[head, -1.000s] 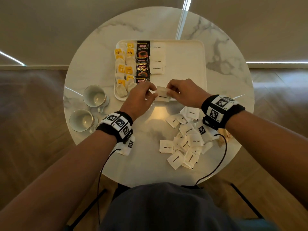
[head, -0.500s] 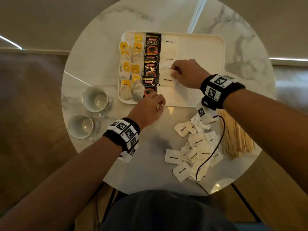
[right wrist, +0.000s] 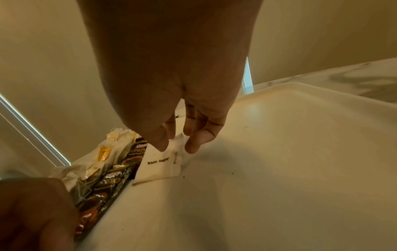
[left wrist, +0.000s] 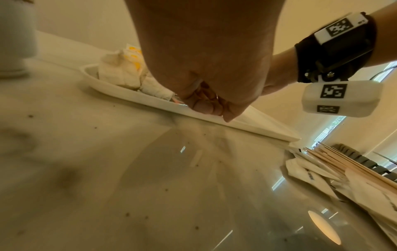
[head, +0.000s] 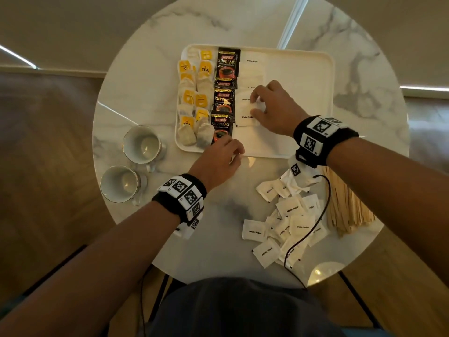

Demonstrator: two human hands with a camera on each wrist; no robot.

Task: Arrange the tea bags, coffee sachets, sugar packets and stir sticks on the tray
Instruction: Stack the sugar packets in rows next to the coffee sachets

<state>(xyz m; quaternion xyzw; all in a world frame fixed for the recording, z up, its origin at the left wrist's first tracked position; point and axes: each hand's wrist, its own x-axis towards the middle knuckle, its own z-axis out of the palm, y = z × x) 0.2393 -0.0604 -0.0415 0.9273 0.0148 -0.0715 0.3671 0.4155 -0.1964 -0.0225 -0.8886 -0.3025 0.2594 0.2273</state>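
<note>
A round white marble table [head: 136,76] stands on a wooden floor, with a cream rectangular tray [head: 303,76] toward its far edge. Along the tray's left edge lie the tea bags [head: 194,103], then a column of Kopiko Supremo coffee sachets [head: 224,93], then a column of white sugar packets [head: 250,69].

Compared with half a second ago, the right hand [head: 274,110] sits a little nearer the tray's front edge, its thumb and fingers [right wrist: 193,141] spread slightly, tips on the nearest sugar packet [right wrist: 160,167] of the column, which lies flat just beside the coffee sachets. Whether the fingers pinch it or only touch it is unclear. The left hand [head: 218,161] has stayed at the tray's near edge beside the nearest sachet, fingers curled under; the left wrist view shows them bunched at the rim, and I cannot tell whether they hold anything.

Near the table's right edge lie a loose heap of sugar packets [head: 286,227] and a bundle of wooden stir sticks [head: 345,205], partly hidden under the right forearm. Two empty white cups [head: 142,144] stand near the left edge. The printing on the far packets is too faint to read.
</note>
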